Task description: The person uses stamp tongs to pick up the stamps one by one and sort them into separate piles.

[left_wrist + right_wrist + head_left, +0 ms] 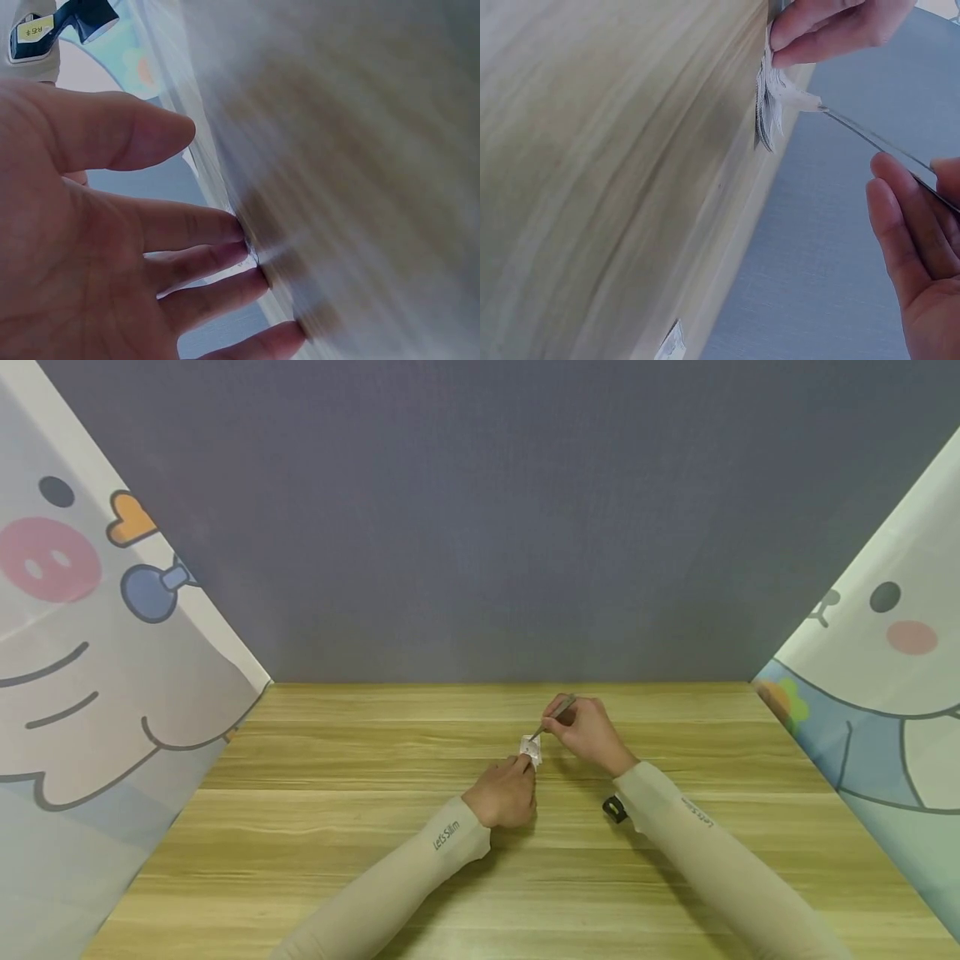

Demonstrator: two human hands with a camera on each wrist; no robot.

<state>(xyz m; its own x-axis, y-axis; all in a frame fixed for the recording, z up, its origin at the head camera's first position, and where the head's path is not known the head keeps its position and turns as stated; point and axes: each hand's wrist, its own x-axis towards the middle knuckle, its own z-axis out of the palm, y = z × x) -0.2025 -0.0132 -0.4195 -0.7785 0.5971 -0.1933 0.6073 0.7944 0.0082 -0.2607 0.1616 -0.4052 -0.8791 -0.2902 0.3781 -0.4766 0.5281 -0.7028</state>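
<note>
A small stack of white paper sheets [527, 747] lies on the wooden table, with tiny dark marks on its top. My left hand [506, 793] holds it down at its near end; in the left wrist view the fingers [191, 227] are straight, their tips at the tabletop. Metal tweezers [553, 717] are pinched between thumb and fingers of my right hand [591, 735]. In the right wrist view the tweezers' tips meet a thin white sheet [799, 97] that lifts away from the stack, whose loose edges [765, 120] fan out. The left fingers cover part of the stack.
A small printed paper piece [672, 343] shows at the bottom of the right wrist view. A black device [615, 810] sits at my right sleeve. A grey panel [480, 527] stands behind the wooden table [337, 760], with cartoon-printed panels at both sides.
</note>
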